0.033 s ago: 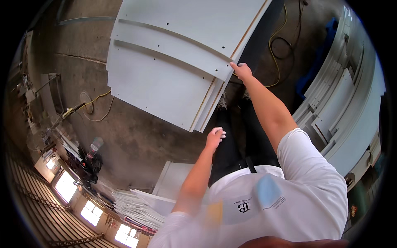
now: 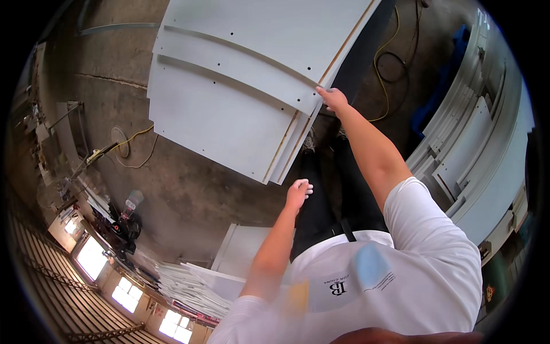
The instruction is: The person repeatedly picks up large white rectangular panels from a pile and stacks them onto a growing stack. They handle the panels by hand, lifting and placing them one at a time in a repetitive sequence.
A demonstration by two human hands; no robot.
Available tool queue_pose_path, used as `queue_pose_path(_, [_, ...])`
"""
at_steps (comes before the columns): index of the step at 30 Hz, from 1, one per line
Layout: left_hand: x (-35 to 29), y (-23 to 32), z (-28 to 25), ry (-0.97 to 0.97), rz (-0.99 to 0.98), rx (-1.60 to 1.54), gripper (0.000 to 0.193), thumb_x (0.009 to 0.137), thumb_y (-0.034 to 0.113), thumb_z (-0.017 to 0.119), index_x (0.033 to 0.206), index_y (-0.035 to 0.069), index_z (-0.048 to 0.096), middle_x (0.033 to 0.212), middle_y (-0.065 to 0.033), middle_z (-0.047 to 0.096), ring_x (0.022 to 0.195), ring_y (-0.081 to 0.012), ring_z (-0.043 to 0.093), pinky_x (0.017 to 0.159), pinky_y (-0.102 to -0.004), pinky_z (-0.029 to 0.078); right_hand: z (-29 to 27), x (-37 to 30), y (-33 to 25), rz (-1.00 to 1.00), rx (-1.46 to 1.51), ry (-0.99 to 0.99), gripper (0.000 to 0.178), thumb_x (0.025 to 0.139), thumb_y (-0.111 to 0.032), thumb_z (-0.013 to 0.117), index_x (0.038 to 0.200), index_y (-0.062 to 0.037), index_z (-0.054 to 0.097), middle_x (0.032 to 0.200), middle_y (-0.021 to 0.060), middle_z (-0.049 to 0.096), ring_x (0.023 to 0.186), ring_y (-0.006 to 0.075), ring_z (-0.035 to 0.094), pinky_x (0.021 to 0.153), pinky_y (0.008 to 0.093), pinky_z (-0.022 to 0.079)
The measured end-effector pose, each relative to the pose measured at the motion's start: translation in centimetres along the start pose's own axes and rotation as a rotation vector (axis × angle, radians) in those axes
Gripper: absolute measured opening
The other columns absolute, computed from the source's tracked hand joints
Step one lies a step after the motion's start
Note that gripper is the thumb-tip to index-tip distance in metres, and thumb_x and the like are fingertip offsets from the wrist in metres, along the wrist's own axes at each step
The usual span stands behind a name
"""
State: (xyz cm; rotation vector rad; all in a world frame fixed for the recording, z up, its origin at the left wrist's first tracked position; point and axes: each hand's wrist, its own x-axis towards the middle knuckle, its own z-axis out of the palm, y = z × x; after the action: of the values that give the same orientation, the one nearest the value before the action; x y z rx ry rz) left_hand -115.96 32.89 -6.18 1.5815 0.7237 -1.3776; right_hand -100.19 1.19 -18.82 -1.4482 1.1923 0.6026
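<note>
My right hand (image 2: 333, 99) is closed on the right-hand end of a narrow white panel (image 2: 229, 67), thumb on top and fingers curled under the edge. That strip lies in a stack of white boards with small dark holes. A wide white board (image 2: 269, 28) is above it, and another white board (image 2: 217, 114) shows on the near side, its edge strip brownish. Below the stack's near corner, my left hand (image 2: 298, 194) hangs in front of my dark trousers. Its fingers are curled, with nothing visible in them and no contact with the boards.
Long white panels (image 2: 458, 155) are piled on the right beside a blue object (image 2: 427, 112). A yellow cable (image 2: 385, 86) and dark hose lie on the floor beyond the stack. More thin white boards (image 2: 192, 286) are heaped at lower left, near a leaning white panel (image 2: 243, 249).
My right hand and the board end beneath it have shifted very slightly left. My left hand has hardly moved.
</note>
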Motion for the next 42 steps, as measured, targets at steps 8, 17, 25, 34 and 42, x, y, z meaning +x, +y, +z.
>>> queue_pose_path(8, [0.5,0.1,-0.3,0.051,-0.026,-0.04,0.029,0.096,0.026,0.053,0.116,0.006,0.059,0.099,-0.0066,0.068,0.083,-0.013,0.064,0.069,-0.0267,0.049,7.1,-1.1,3.5,0.025,0.44,-0.229,0.05,0.085,-0.038,0.07,0.115,0.0005,0.056,0.106,0.0075,0.062,0.097,0.0167,0.06,0.076,0.0305,0.049])
queue_pose_path(17, [4.6,8.8,-2.1,0.054,0.149,-0.034,0.031,0.096,0.028,0.054,0.117,0.004,0.056,0.103,-0.0081,0.067,0.084,-0.0134,0.063,0.073,-0.0265,0.049,6.9,-1.2,0.9,-0.011,0.531,-0.115,0.072,0.08,-0.053,0.07,0.121,0.0038,0.05,0.112,0.015,0.058,0.093,0.0217,0.057,0.08,0.0373,0.048])
queue_pose_path(25, [6.8,15.4,-6.8,0.08,0.249,-0.176,0.028,0.096,0.026,0.053,0.115,0.004,0.054,0.099,-0.0088,0.067,0.08,-0.0138,0.063,0.068,-0.0272,0.051,0.5,-5.5,2.1,-0.103,0.707,-0.076,0.055,0.087,-0.047,0.065,0.114,-0.0015,0.052,0.108,0.0097,0.058,0.095,0.0223,0.058,0.078,0.0382,0.051])
queue_pose_path(34, [15.6,27.7,-12.1,-0.106,0.423,-0.524,0.088,0.092,0.064,0.04,0.152,0.009,0.004,0.157,-0.0167,0.01,0.144,-0.0352,0.014,0.116,-0.0485,0.018,-15.1,-18.0,8.6,-0.091,0.495,0.165,0.048,0.09,-0.041,0.063,0.109,0.0012,0.053,0.102,0.0135,0.061,0.086,0.023,0.063,0.07,0.0372,0.055])
queue_pose_path(42, [18.7,27.1,-5.7,-0.069,0.348,-0.519,0.051,0.098,0.044,0.046,0.133,0.007,0.047,0.135,-0.0084,0.052,0.123,-0.0299,0.05,0.106,-0.0473,0.039,-23.1,-25.3,16.1,-0.074,0.339,0.424,0.055,0.082,-0.05,0.068,0.096,0.0023,0.059,0.093,0.0146,0.064,0.082,0.0202,0.062,0.067,0.0336,0.051])
